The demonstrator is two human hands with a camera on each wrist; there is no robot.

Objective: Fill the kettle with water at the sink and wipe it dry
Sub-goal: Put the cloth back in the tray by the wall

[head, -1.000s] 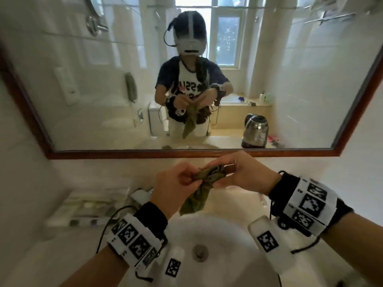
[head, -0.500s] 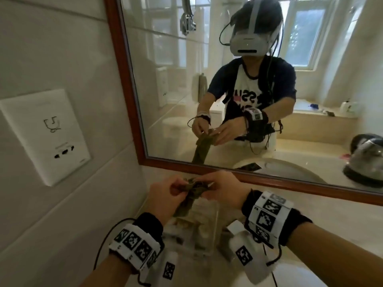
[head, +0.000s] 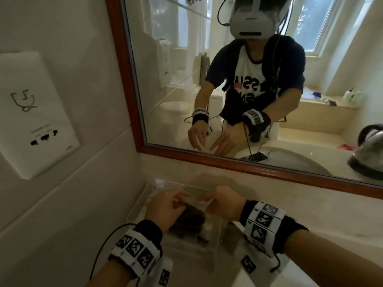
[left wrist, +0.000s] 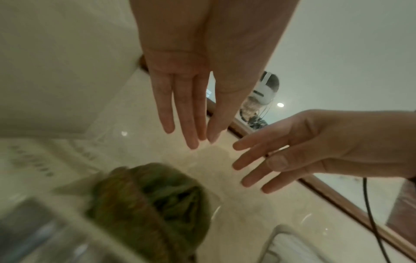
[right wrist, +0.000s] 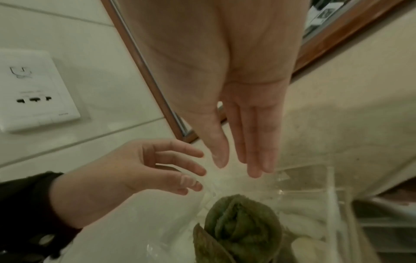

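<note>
While both hands hover fingers-straight above the clear tray point(head: 136, 206), left hand point(head: 163, 208) and right hand point(head: 223, 204) empty, green cloth point(right wrist: 243, 229) bunched inside it, kettle point(head: 371, 154) reflected in the mirror point(head: 186, 90), well right of the tray.

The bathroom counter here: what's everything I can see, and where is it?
cloth: one, olive green, bunched in the clear tray
clear tray: one, transparent, on the counter in the corner
wall socket: one, white, on the tiled wall at left
mirror: one, brown wooden frame, above the counter
kettle: one, silver and black, seen only as a reflection
left hand: empty, fingers straight, above the cloth
right hand: empty, fingers straight, beside it
</note>
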